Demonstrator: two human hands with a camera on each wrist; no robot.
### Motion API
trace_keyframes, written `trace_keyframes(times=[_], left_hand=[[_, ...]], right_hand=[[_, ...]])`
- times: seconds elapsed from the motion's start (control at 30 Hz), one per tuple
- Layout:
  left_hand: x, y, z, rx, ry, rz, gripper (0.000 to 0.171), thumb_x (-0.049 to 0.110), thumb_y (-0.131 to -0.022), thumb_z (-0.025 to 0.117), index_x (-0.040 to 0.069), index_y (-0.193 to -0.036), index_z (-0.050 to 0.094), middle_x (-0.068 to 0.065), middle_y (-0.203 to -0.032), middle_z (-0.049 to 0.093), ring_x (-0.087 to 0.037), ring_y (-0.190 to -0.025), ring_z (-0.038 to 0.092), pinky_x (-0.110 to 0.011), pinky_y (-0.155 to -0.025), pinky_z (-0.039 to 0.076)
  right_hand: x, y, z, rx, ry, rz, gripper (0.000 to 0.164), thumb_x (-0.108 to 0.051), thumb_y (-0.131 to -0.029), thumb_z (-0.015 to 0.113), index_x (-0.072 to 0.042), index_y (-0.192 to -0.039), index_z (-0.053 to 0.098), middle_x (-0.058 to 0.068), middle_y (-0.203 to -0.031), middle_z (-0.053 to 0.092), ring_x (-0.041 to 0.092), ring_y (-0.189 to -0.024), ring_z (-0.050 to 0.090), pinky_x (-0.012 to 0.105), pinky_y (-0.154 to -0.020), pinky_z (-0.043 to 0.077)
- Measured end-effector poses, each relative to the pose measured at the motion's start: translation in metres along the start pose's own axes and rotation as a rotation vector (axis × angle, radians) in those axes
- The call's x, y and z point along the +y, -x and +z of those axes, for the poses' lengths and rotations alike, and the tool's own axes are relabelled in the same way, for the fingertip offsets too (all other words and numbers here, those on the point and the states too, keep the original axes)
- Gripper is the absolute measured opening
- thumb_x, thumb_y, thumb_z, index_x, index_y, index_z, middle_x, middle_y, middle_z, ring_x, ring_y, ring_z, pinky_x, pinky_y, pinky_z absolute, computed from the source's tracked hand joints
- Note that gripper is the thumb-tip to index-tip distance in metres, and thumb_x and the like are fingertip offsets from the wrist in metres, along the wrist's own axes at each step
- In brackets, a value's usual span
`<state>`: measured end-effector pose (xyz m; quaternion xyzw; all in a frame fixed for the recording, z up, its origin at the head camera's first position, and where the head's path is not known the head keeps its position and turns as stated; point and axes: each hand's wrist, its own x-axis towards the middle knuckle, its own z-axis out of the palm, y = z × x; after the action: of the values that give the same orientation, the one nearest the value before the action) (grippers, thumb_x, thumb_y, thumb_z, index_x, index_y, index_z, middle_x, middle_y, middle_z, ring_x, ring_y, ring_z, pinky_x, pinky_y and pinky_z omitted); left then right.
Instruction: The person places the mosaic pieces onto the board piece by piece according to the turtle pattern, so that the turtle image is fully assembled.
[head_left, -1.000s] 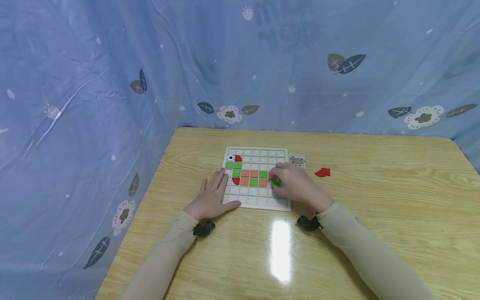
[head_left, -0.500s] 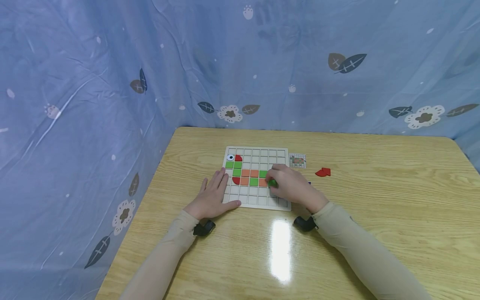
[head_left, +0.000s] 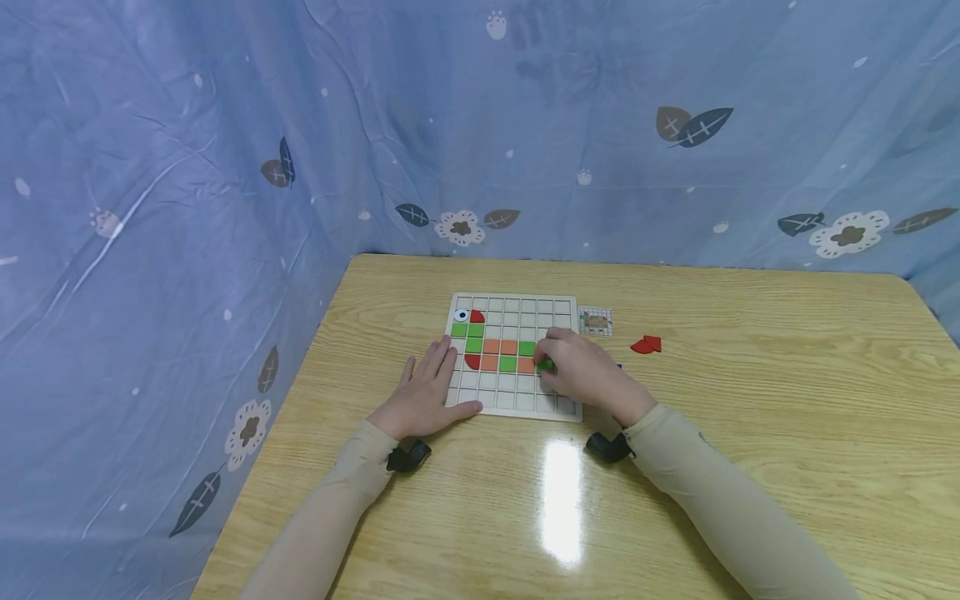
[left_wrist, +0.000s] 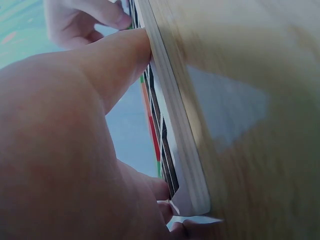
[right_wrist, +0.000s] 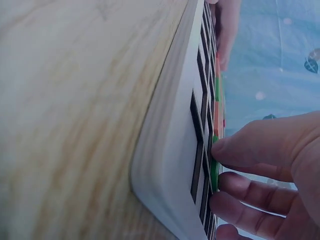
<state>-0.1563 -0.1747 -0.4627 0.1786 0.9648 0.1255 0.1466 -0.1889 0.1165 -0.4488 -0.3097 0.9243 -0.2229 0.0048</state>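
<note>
Backdrop: blue printed curtain [head_left: 585, 100] with flowers, leaves and paw prints, filling the top and left of the frame.
Tabletop: pale wood-grain tabletop [head_left: 750, 417], with a streak of reflected light at bottom centre.
Board: one off-white gridded board [head_left: 520, 319] with rounded corners, lying flat at the centre of the frame.
Pieces laid on the grid: five green squares [head_left: 474, 344], four orange squares [head_left: 509, 347], two red round-edged pieces [head_left: 472, 362] and one white eye piece [head_left: 461, 316] with a black dot; any under the hands cannot be counted.
Right hand: the right hand [head_left: 581, 367] pinches one more green piece [head_left: 545, 365] between thumb and fingers, at the right of the board.
Left hand: the left hand [head_left: 423, 398] rests on the board's left edge, fingers extended, thumb at the near edge.
Right of the board: one small picture card [head_left: 596, 321] with a grid, just beside the rim; farther right, a red pointed shape [head_left: 646, 344], one piece or two touching.
In the way: the right hand covers several right-hand cells and most of a dark blue item [head_left: 619, 366].
Wrists: two black devices [head_left: 408, 457], one below each hand, against two beige sleeves [head_left: 697, 492].
</note>
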Motion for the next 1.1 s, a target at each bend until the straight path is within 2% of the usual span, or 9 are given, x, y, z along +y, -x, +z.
trace_keyframes(times=[0.2, 0.47, 0.6, 0.77, 0.87, 1.1], left_hand=[[0.0, 0.0, 0.0, 0.004, 0.006, 0.01, 0.108, 0.068, -0.097, 0.056, -0.001, -0.166, 0.01, -0.016, -0.176, -0.002, -0.034, -0.163, 0.001, -0.066, -0.127, 0.006], [0.002, 0.002, -0.003, 0.001, 0.017, 0.018, 0.108, 0.067, -0.097, 0.057, -0.001, -0.166, 0.009, -0.017, -0.176, -0.002, -0.035, -0.163, 0.0, -0.067, -0.127, 0.006], [0.002, 0.002, -0.003, -0.005, 0.014, 0.014, 0.108, 0.068, -0.098, 0.056, 0.0, -0.167, 0.008, -0.016, -0.176, -0.003, -0.033, -0.164, -0.001, -0.066, -0.127, 0.005], [0.002, 0.003, -0.003, 0.003, 0.018, 0.021, 0.107, 0.066, -0.098, 0.057, -0.002, -0.166, 0.01, -0.017, -0.176, -0.001, -0.036, -0.163, 0.001, -0.068, -0.126, 0.006], [0.002, 0.003, -0.003, -0.007, 0.014, 0.011, 0.108, 0.067, -0.098, 0.056, 0.0, -0.167, 0.009, -0.016, -0.176, -0.003, -0.035, -0.163, 0.0, -0.067, -0.127, 0.005], [0.001, 0.001, -0.001, -0.016, 0.024, -0.002, 0.108, 0.069, -0.097, 0.055, 0.002, -0.167, 0.007, -0.013, -0.176, -0.006, -0.032, -0.164, -0.003, -0.065, -0.127, 0.002]], right_hand=[[-0.002, 0.001, -0.003, -0.017, -0.003, 0.005, 0.007, -0.008, -0.094, 0.074, -0.011, -0.099, 0.077, 0.004, -0.099, 0.065, 0.017, -0.084, 0.061, 0.034, -0.072, 0.054], [0.001, 0.004, -0.003, 0.009, -0.006, -0.006, 0.009, -0.008, -0.093, 0.075, -0.01, -0.102, 0.077, 0.005, -0.1, 0.066, 0.015, -0.08, 0.058, 0.034, -0.071, 0.053], [0.003, 0.006, -0.008, 0.007, -0.035, 0.026, 0.014, -0.008, -0.092, 0.075, -0.008, -0.105, 0.077, 0.006, -0.103, 0.068, 0.016, -0.08, 0.06, 0.035, -0.072, 0.053], [0.013, 0.013, -0.023, 0.017, -0.081, 0.094, 0.016, -0.01, -0.094, 0.07, -0.005, -0.109, 0.075, 0.009, -0.108, 0.068, 0.019, -0.085, 0.062, 0.037, -0.074, 0.054], [0.022, 0.021, -0.035, 0.053, -0.101, 0.123, 0.019, -0.011, -0.096, 0.068, -0.003, -0.113, 0.075, 0.01, -0.11, 0.068, 0.023, -0.089, 0.062, 0.039, -0.076, 0.054], [0.041, 0.04, -0.064, 0.069, -0.145, 0.209, 0.027, -0.013, -0.1, 0.065, -0.003, -0.124, 0.071, 0.015, -0.121, 0.067, 0.028, -0.098, 0.062, 0.043, -0.076, 0.053]])
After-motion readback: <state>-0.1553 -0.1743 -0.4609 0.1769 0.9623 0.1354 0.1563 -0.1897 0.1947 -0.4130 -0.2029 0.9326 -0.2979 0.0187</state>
